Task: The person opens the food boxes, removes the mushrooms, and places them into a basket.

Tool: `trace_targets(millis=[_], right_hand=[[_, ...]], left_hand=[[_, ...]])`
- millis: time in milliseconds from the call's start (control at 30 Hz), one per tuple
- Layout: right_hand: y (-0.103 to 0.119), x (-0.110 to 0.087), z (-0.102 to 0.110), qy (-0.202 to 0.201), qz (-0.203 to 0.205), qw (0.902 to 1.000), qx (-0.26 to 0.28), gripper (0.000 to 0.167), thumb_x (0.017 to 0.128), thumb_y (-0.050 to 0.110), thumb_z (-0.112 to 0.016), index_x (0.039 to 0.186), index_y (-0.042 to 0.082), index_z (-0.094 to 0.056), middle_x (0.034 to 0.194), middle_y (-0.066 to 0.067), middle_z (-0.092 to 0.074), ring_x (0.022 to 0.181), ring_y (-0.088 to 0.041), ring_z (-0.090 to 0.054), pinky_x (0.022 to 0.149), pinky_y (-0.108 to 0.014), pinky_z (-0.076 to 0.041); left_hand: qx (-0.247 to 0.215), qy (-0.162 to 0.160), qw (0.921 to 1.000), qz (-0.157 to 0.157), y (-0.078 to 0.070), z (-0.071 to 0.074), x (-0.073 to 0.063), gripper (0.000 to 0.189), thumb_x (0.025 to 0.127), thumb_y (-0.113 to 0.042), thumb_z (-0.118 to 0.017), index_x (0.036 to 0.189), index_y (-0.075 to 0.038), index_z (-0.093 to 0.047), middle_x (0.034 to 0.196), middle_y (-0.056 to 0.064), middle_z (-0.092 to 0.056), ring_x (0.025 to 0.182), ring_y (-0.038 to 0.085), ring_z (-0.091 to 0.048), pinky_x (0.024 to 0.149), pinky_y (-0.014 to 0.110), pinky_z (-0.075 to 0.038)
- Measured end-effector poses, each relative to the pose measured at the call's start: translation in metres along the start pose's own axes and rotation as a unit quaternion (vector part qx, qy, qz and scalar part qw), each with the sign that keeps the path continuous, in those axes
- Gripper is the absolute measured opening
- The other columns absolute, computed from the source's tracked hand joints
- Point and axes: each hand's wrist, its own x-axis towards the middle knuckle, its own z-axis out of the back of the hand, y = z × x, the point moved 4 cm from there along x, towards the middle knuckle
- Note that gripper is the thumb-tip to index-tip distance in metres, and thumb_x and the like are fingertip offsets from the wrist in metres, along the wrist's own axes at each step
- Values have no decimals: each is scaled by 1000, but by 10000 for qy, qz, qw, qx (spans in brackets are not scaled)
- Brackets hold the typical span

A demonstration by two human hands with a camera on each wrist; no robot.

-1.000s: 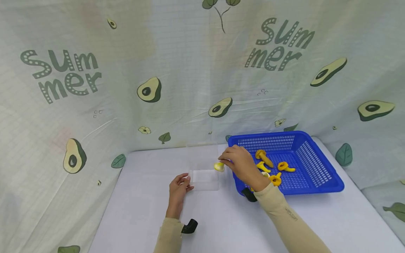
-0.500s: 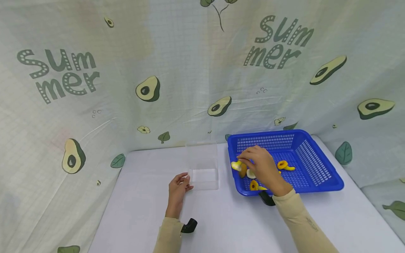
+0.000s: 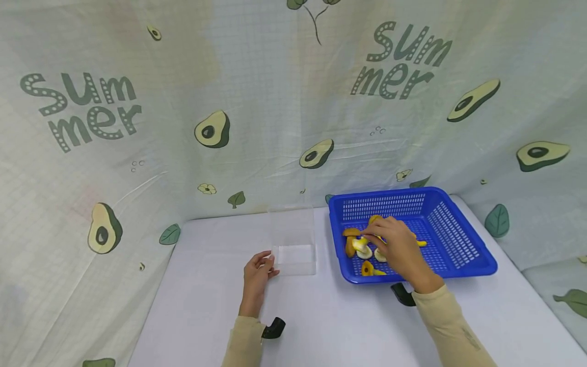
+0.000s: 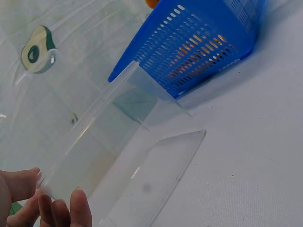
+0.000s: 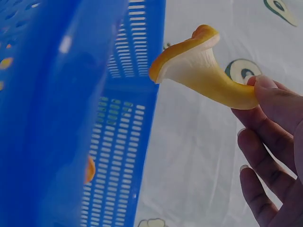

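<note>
My right hand pinches the stem of a yellow toy mushroom between thumb and fingertips. Its flared cap has a whitish underside and points away from the hand. In the head view this hand is over the left part of the blue basket. Several other toy mushrooms, among them a brown one and a small yellow one, lie in that basket, some hidden behind the hand. My left hand holds the left side of a clear plastic box, whose lid stands raised at the back.
A white-covered table bears the box and the basket, which stands right of the box with a gap between them. A curtain printed with avocados and lettering hangs behind the table.
My right hand has moved right with the yellow mushroom, from the gap beside the box to over the basket. The left hand keeps its place on the box.
</note>
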Motion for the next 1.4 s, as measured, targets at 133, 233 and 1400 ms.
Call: trace_targets(millis=[133,233,1400], right_hand=[[-6,-7,4,22,-132,9999,-99,22,77,-7,-89,93,7,-83,88,-3,-76,80,-22,-62,68,-43,-54],[-11,-12,6,19,-215,9996,-160,21,78,-7,-88,93,7,-83,88,-4,-76,81,-24,-63,70,-46,-55],[-39,-48,15,1010,-1284,9859,-361,13,89,3,-84,102,3,-81,103,-14,-77,98,-40,-70,85,-63,-58]], left_hand=[[7,-9,10000,-3,0,0,0,37,103,-4,-67,136,12,-59,95,6,-59,73,15,-59,67,23,-64],[6,-5,10000,-33,-2,-1,-2,37,104,-5,-67,136,12,-59,95,5,-59,73,14,-58,68,23,-64],[-275,-137,9993,-199,-8,-1,-4,34,101,4,-66,131,18,-59,93,7,-60,72,10,-64,68,20,-63]])
